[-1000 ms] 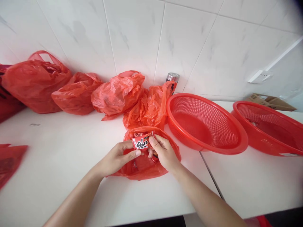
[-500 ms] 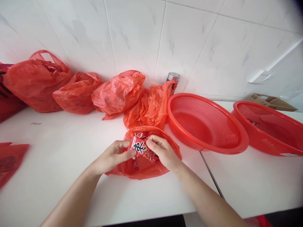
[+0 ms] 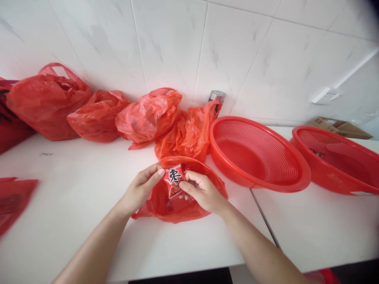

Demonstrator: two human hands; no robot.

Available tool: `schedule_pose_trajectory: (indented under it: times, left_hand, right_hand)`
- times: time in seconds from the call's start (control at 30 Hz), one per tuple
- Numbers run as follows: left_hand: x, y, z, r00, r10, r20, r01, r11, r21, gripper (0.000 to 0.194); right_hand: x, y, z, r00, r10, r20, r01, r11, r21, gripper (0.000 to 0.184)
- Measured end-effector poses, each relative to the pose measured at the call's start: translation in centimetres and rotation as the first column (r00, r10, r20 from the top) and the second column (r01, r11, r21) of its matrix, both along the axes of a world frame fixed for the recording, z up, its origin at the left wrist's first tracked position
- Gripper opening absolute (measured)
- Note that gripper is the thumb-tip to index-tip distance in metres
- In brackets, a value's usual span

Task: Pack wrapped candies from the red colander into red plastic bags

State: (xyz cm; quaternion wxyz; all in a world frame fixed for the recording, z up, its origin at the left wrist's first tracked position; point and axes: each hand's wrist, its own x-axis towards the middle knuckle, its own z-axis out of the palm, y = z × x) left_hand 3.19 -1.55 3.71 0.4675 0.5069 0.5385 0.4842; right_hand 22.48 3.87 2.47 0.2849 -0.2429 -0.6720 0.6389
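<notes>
A small red snack packet [image 3: 173,179] with a large black Chinese character sits between my left hand [image 3: 142,187] and my right hand [image 3: 201,192]. Both hands pinch it by its edges, above the mouth of an open red plastic bag [image 3: 177,211]. The bag lies flat on the white counter [image 3: 74,221]. More small red packets show inside it, partly hidden by my fingers.
Several red plastic bags [image 3: 49,103] line the tiled wall. A steel flask top [image 3: 216,96] rises behind them. Two red mesh colanders [image 3: 254,152] [image 3: 334,157] stand to the right, near a cardboard piece [image 3: 340,128]. A red bag [image 3: 13,201] lies at the left edge.
The packet has turned, its character now upright, and has risen towards the far rim of the bag. My left hand has moved up and my right hand has shifted slightly.
</notes>
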Motion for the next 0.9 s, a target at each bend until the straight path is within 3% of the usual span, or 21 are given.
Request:
schedule_pose_trajectory:
  times: [0.3,0.4,0.47,0.57,0.67,0.77,0.9]
  left_hand:
    - [-0.2,0.1,0.0,1.0,-0.03,-0.01,0.03,0.999,-0.011,0.031]
    - [-0.3,0.2,0.0,0.995,-0.018,-0.102,0.019,1.0,0.007,0.033]
    - [-0.5,0.4,-0.2,0.964,0.006,-0.268,0.003,0.999,0.035,0.034]
    - [-0.9,0.9,-1.0,0.773,0.058,-0.632,0.009,0.995,0.103,0.037]
    - [-1.3,1.1,-1.9,0.564,0.102,-0.819,0.03,0.989,0.144,0.03]
    - [-1.4,0.9,-2.6,0.463,0.095,-0.881,0.066,0.988,0.141,0.04]
    - [-1.7,0.5,-2.9,0.406,0.034,-0.913,0.126,0.988,0.093,0.063]
  right_hand:
    - [0.1,0.1,0.1,0.999,-0.014,0.042,0.011,0.997,0.07,0.023]
    - [0.2,0.1,0.3,0.994,-0.044,0.096,0.029,0.989,0.144,0.024]
    - [0.4,0.2,0.2,0.976,-0.123,0.182,0.072,0.963,0.26,0.025]
    - [0.7,0.5,-0.1,0.89,-0.338,0.306,0.166,0.865,0.473,0.015]
    - [0.7,0.5,-0.7,0.829,-0.477,0.293,0.219,0.757,0.616,0.021]
    - [-0.1,-0.1,-1.2,0.87,-0.442,0.219,0.175,0.691,0.701,0.009]
    - [-1.4,-1.5,-1.9,0.888,-0.339,0.311,-0.058,0.589,0.806,0.004]
